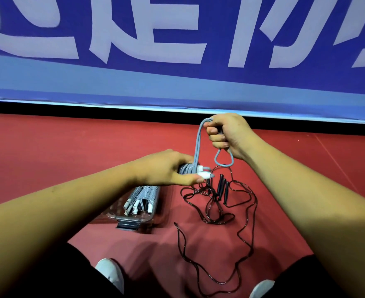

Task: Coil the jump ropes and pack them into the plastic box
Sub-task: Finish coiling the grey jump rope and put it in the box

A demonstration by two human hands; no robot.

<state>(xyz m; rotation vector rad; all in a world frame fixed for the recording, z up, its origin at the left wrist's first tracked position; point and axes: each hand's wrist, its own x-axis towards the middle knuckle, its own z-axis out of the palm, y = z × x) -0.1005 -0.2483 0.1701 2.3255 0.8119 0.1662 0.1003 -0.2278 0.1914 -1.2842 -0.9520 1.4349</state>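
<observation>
Left forearm bare, right forearm bare too. Black cloth covers the left leg at seven o'clock and the right leg at five. And there's a white left shoe and a white right shoe either side of six.

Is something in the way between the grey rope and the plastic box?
Nothing visible does. The left hand and right hand hold the grey rope near the open plastic box; the black rope lies beside it.
</observation>
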